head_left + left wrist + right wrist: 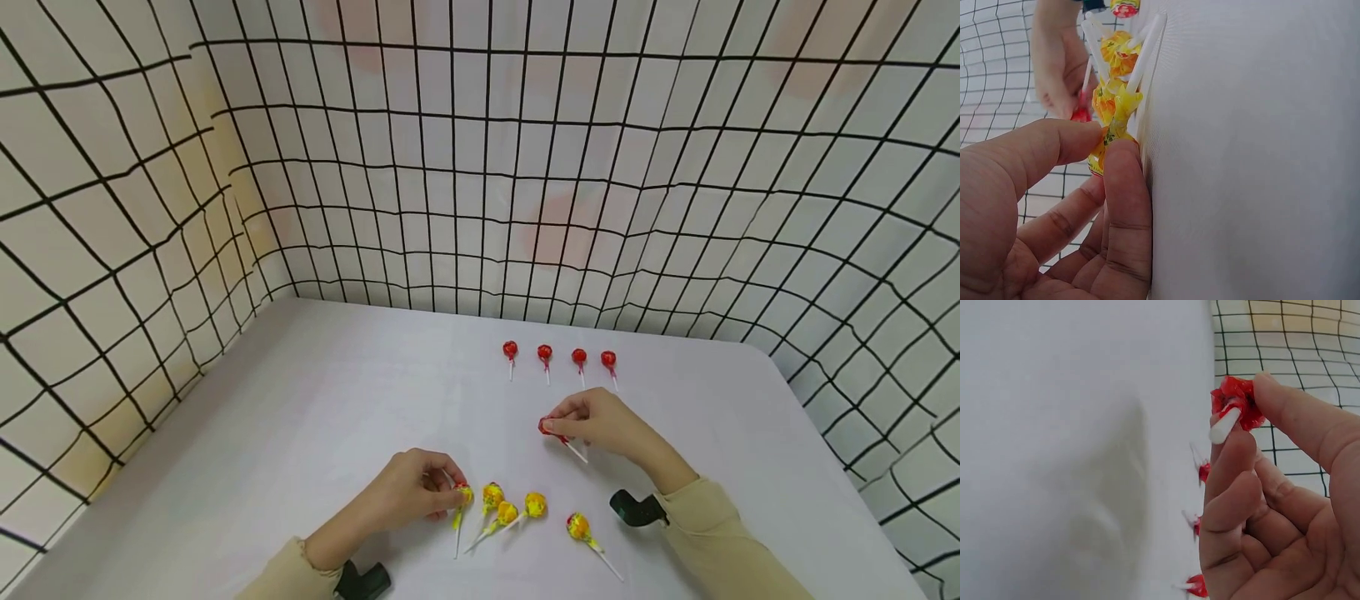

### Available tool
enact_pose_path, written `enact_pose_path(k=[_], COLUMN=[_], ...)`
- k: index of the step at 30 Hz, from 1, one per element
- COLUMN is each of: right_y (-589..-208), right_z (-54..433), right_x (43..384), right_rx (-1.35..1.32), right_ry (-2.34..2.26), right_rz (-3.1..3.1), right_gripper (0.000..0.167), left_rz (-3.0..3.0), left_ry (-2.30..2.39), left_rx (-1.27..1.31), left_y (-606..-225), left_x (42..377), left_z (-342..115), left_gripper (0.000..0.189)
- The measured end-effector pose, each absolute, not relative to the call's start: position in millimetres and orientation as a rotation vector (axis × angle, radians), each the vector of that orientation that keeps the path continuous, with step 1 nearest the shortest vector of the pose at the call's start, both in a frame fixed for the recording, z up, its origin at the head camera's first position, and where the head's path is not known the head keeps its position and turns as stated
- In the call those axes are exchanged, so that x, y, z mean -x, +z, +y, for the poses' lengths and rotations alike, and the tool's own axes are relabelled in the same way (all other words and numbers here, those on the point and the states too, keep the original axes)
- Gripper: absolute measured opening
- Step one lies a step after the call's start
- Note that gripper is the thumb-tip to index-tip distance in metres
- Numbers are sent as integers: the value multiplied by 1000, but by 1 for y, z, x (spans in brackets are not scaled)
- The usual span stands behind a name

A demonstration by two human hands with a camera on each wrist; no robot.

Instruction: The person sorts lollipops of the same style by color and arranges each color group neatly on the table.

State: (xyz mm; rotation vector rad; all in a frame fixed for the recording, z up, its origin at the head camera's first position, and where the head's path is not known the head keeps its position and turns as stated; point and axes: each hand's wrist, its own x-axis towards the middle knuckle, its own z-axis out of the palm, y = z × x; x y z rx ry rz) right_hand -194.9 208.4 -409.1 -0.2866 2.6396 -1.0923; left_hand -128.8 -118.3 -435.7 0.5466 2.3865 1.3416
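Observation:
My right hand (600,423) pinches a red-wrapped lollipop (1235,403) by its head, between thumb and fingers, with the white stick sticking out. In the head view this hand is at the middle right, just below a row of several red lollipops (545,352). Lower down, my left hand (416,492) pinches a yellow-wrapped lollipop (1113,134) between thumb and fingertips, close to the table surface. Right beside it lie more yellow lollipops (507,512), some with crossing sticks. One yellow lollipop (578,527) lies apart, farther right.
The white table (300,400) is enclosed at the back and sides by a black grid (480,167) over pale cloth. Dark devices (637,508) are worn at both wrists, next to beige sleeves (720,533).

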Motion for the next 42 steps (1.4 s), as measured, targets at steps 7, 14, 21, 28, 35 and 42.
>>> enact_pose_path(k=[7, 14, 21, 28, 35, 42], right_y=[-402, -399, -400, -402, -411, -417], right_z=[186, 160, 130, 100, 82, 74], right_x=[217, 241, 264, 283, 296, 305], right_rx=[238, 154, 27, -65, -136, -200], right_ry=[-1108, -1209, -1248, -1217, -1217, -1198], right_rz=[2672, 2668, 2698, 2781, 2850, 2879], right_gripper=[32, 34, 30, 27, 27, 26], left_rz=[2375, 2373, 2378, 2362, 2358, 2364], left_ry=[1349, 1355, 1358, 1377, 1368, 1357], left_rx=[-537, -548, -554, -569, -560, -565], left_y=[-436, -438, -439, -437, -438, -438], left_x=[128, 129, 129, 128, 129, 130], left_z=[-119, -118, -117, -119, -118, -118], left_gripper=[12, 11, 11, 13, 11, 11])
